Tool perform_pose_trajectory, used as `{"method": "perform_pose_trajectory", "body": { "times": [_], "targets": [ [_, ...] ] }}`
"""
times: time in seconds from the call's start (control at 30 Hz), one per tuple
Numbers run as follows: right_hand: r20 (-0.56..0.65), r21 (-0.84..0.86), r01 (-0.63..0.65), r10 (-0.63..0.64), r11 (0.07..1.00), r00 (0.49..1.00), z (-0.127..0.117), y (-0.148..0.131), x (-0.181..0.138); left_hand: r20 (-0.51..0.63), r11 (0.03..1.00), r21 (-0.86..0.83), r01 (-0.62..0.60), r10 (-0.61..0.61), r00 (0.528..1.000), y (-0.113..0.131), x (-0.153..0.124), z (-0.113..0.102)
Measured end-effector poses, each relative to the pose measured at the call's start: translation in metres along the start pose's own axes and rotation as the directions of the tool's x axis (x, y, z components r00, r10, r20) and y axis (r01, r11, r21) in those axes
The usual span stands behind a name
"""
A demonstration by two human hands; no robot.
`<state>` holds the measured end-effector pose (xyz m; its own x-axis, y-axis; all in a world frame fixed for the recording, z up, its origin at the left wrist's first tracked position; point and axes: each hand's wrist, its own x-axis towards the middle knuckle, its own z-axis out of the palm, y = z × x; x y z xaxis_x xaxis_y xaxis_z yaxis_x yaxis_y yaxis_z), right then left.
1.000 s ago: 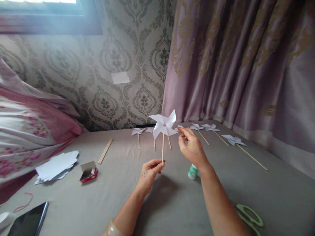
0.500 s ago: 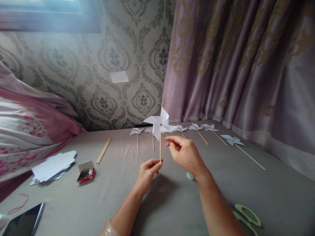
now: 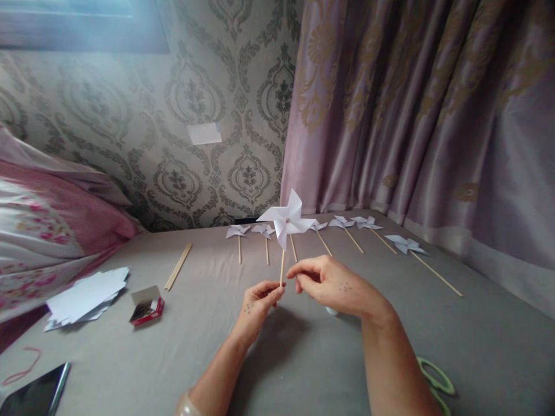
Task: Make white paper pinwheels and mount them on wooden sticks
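Note:
My left hand [image 3: 256, 307] pinches the lower part of a thin wooden stick, holding a white paper pinwheel [image 3: 289, 225] upright, its vanes at the top around a small metal pin. To the right of the stick is my right hand [image 3: 336, 284], its fingers bent and slightly apart with nothing in them. The fingertips hang close to the stick; whether they touch it I cannot tell. Behind the held pinwheel lie several finished-looking pinwheels [image 3: 342, 221] in a row on the grey cloth. A small white object [image 3: 332, 311] is mostly hidden beneath my right hand.
On the left are loose wooden sticks [image 3: 177, 267], a red box [image 3: 147, 312] of small metal pieces, a stack of white paper [image 3: 87, 294], a red string [image 3: 23, 370] and a phone [image 3: 37, 393]. Green-handled scissors [image 3: 437, 378] lie at the lower right, partly behind my right forearm.
My right hand has lowered from beside the vanes toward the lower stick. The pinwheel's vanes have turned and its top leans slightly right. The view has shifted a little.

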<state>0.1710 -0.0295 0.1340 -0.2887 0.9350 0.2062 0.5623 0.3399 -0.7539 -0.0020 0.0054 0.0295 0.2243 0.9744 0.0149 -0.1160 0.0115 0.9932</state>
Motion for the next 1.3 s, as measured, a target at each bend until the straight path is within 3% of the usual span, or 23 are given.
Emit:
{"method": "perform_pose_trajectory", "body": {
  "times": [0.07,0.13,0.2,0.27,0.3,0.4,0.47,0.5,0.53,0.6,0.67,0.73,0.77,0.8,0.87,0.93,0.97,1.0,1.07,1.13,1.2,1.27,1.3],
  "targets": [
    [-0.22,0.057,-0.019,0.031,0.998,0.975,-0.003,0.003,0.004,-0.001,1.0,0.002,0.012,-0.012,1.0,-0.001,0.0,0.001],
    [-0.46,0.027,-0.046,0.053,0.999,0.886,-0.008,0.009,0.01,0.005,1.0,0.011,0.022,-0.022,1.0,-0.001,0.0,0.001],
    [-0.598,-0.061,-0.115,0.056,0.992,0.8,-0.012,0.016,0.014,0.017,0.999,0.027,0.028,-0.029,0.999,-0.002,0.0,0.001],
    [-0.616,-0.137,-0.211,0.084,0.968,0.783,-0.015,0.021,0.014,0.028,0.999,0.044,0.03,-0.031,0.999,-0.001,-0.001,0.001],
    [-0.581,-0.165,-0.247,0.108,0.955,0.807,-0.015,0.023,0.012,0.032,0.998,0.051,0.027,-0.029,0.999,-0.001,-0.001,0.001],
    [-0.292,-0.197,-0.223,0.16,0.955,0.943,-0.013,0.023,0.004,0.031,0.998,0.056,0.015,-0.017,0.999,0.001,-0.002,0.001],
    [-0.08,-0.136,-0.148,0.138,0.98,0.987,-0.011,0.02,0.0,0.022,0.998,0.054,0.013,-0.015,1.0,0.002,-0.002,0.001],
    [-0.04,-0.09,-0.122,0.119,0.988,0.992,-0.011,0.018,0.0,0.018,0.998,0.055,0.014,-0.015,1.0,0.002,-0.002,0.001],
    [-0.06,-0.047,-0.109,0.106,0.993,0.993,-0.011,0.017,0.001,0.014,0.998,0.057,0.015,-0.016,1.0,0.002,-0.002,0.0],
    [-0.253,0.008,-0.098,0.097,0.995,0.963,-0.013,0.015,0.004,0.013,0.998,0.06,0.018,-0.018,1.0,0.001,-0.001,0.0],
    [-0.501,-0.021,-0.125,0.098,0.992,0.86,-0.017,0.015,0.008,0.018,0.998,0.064,0.02,-0.021,1.0,-0.001,-0.001,0.0],
    [-0.626,-0.115,-0.217,0.099,0.969,0.774,-0.019,0.016,0.008,0.019,0.997,0.07,0.019,-0.021,1.0,-0.001,-0.001,0.0],
    [-0.609,-0.167,-0.26,0.107,0.951,0.786,-0.02,0.017,0.006,0.019,0.997,0.072,0.017,-0.018,1.0,-0.001,-0.001,0.0],
    [-0.534,-0.209,-0.274,0.125,0.939,0.836,-0.02,0.017,0.003,0.018,0.997,0.073,0.015,-0.016,1.0,-0.001,-0.001,0.0],
    [-0.238,-0.221,-0.204,0.15,0.954,0.959,-0.018,0.016,-0.004,0.016,0.997,0.077,0.01,-0.011,1.0,0.001,-0.002,0.0],
    [0.047,-0.123,-0.096,0.103,0.988,0.994,-0.015,0.014,-0.008,0.016,0.997,0.081,0.004,-0.005,1.0,0.002,-0.002,0.0],
    [0.101,-0.061,-0.068,0.074,0.996,0.992,-0.014,0.012,-0.008,0.016,0.996,0.084,0.002,-0.004,1.0,0.002,-0.002,0.0],
    [0.08,-0.004,-0.058,0.058,0.998,0.995,-0.013,0.011,-0.007,0.016,0.996,0.086,0.002,-0.004,1.0,0.002,-0.001,0.0],
    [-0.131,0.091,-0.046,0.058,0.995,0.99,-0.015,0.011,-0.001,0.015,0.996,0.087,0.01,-0.012,1.0,0.002,-0.001,0.0],
    [-0.407,0.107,-0.024,0.066,0.994,0.911,-0.019,0.014,0.005,0.021,0.996,0.085,0.025,-0.027,0.999,0.0,-0.001,0.0],
    [-0.582,0.006,-0.056,0.049,0.998,0.812,-0.022,0.019,0.008,0.035,0.996,0.081,0.033,-0.036,0.999,-0.001,-0.001,0.001],
    [-0.613,-0.149,-0.187,0.058,0.971,0.788,-0.024,0.025,0.007,0.041,0.996,0.078,0.034,-0.037,0.998,-0.002,-0.001,0.001],
    [-0.567,-0.211,-0.243,0.084,0.947,0.819,-0.024,0.026,0.004,0.039,0.997,0.076,0.032,-0.035,0.999,-0.002,-0.001,0.001]
  ]
}}
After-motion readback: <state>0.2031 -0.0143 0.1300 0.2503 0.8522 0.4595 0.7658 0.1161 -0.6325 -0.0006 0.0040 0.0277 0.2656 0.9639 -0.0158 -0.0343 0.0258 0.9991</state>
